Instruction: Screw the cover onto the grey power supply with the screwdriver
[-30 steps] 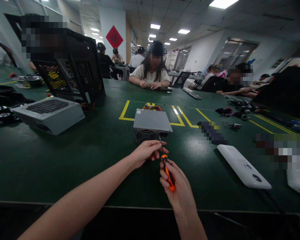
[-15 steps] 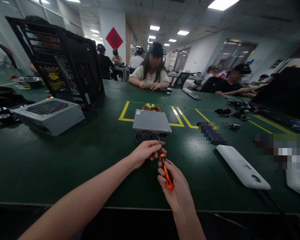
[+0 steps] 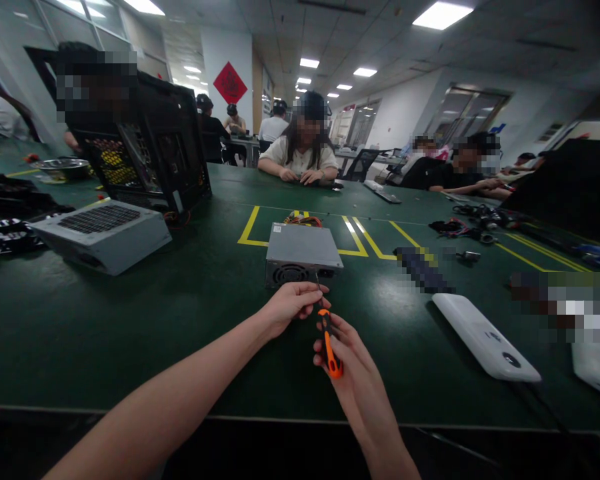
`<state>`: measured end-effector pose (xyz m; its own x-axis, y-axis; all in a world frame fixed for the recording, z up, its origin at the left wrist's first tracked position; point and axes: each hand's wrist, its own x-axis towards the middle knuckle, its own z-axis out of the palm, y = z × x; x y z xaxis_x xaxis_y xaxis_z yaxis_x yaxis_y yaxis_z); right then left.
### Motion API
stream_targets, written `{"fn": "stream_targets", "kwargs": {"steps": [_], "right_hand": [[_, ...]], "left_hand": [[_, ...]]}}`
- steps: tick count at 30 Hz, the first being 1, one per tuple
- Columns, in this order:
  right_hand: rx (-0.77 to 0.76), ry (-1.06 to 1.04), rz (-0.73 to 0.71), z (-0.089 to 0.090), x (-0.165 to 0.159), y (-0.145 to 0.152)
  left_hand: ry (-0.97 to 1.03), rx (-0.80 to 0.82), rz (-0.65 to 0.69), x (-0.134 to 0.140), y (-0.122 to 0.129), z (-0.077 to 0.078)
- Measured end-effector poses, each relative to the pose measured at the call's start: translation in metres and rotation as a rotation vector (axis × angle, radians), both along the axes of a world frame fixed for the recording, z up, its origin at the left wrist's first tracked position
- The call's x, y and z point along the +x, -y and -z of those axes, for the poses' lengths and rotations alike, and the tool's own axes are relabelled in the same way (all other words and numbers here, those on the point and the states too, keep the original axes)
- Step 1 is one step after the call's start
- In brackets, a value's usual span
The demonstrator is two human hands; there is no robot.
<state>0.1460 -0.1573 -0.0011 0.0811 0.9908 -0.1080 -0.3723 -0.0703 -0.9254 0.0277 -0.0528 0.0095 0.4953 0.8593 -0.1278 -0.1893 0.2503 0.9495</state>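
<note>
An orange-and-black screwdriver (image 3: pixel 334 363) points away from me. My right hand (image 3: pixel 353 350) is closed round its handle. Thumb and fingers of my left hand (image 3: pixel 290 307) pinch the thin metal shaft near the front. The shaft's tip reaches the near face of a grey computer power supply (image 3: pixel 304 243), beside its socket; whether it sits in a screw I cannot tell. A round fan grille (image 3: pixel 290 273) shows on that same face, left of the tip. Coloured cables (image 3: pixel 305 219) bunch behind the box.
To the left, a second power supply (image 3: pixel 103 237) lies before an upright black computer case (image 3: pixel 155 140). A white device (image 3: pixel 485 337) with a cable lies to the right, cables and small parts (image 3: pixel 455 228) beyond it. Across the green table (image 3: pixel 205 313) sits a person (image 3: pixel 300 153).
My right fingers have shifted and opened slightly around the handle, which appears turned. The left hand stays on the shaft, and the power supply keeps its place.
</note>
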Motion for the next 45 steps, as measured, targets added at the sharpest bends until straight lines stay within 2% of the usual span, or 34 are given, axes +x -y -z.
{"fn": "stream_targets", "kwargs": {"steps": [4, 7, 10, 12, 15, 19, 20, 22, 24, 26, 29, 33, 36, 41, 45], "right_hand": [[0.315, 0.636, -0.104, -0.001, 0.017, 0.017], [0.556, 1.097, -0.266, -0.012, 0.028, 0.019], [0.804, 1.357, -0.397, -0.027, 0.038, 0.007], [0.969, 1.471, -0.437, -0.034, 0.043, -0.005], [1.25, 1.592, -0.459, -0.037, 0.047, -0.024], [1.665, 1.511, -0.207, -0.029, 0.046, -0.041], [1.707, 1.47, -0.154, -0.027, 0.045, -0.042], [1.702, 1.41, -0.121, -0.025, 0.046, -0.044], [1.649, 1.4, -0.158, -0.025, 0.048, -0.045], [1.632, 1.413, -0.192, -0.027, 0.05, -0.045], [1.666, 1.418, -0.199, -0.025, 0.049, -0.046], [1.706, 1.35, -0.137, -0.012, 0.046, -0.048], [1.649, 1.317, -0.136, -0.007, 0.046, -0.047], [1.56, 1.454, -0.257, -0.015, 0.044, -0.043], [1.558, 1.443, -0.216, -0.014, 0.036, -0.044]], "left_hand": [[0.012, -0.024, -0.005, 0.001, -0.001, 0.001], [0.014, -0.039, -0.004, 0.001, -0.002, 0.0], [-0.024, -0.004, 0.002, 0.0, -0.002, -0.002], [-0.103, 0.085, -0.004, 0.0, -0.002, -0.002], [-0.359, 0.398, -0.144, -0.003, -0.002, -0.003], [-0.662, 1.077, -0.487, -0.011, -0.002, -0.008], [-0.708, 1.195, -0.532, -0.013, -0.003, -0.009], [-0.81, 1.331, -0.551, -0.015, -0.006, -0.012], [-0.937, 1.378, -0.512, -0.016, -0.01, -0.013], [-1.044, 1.371, -0.497, -0.016, -0.013, -0.014], [-1.124, 1.327, -0.541, -0.015, -0.015, -0.014], [-1.141, 1.317, -0.563, -0.016, -0.014, -0.016], [-1.143, 1.309, -0.581, -0.02, -0.013, -0.017], [-1.125, 1.295, -0.616, -0.03, -0.017, -0.016], [-1.085, 1.31, -0.602, -0.034, -0.021, -0.014]]}}
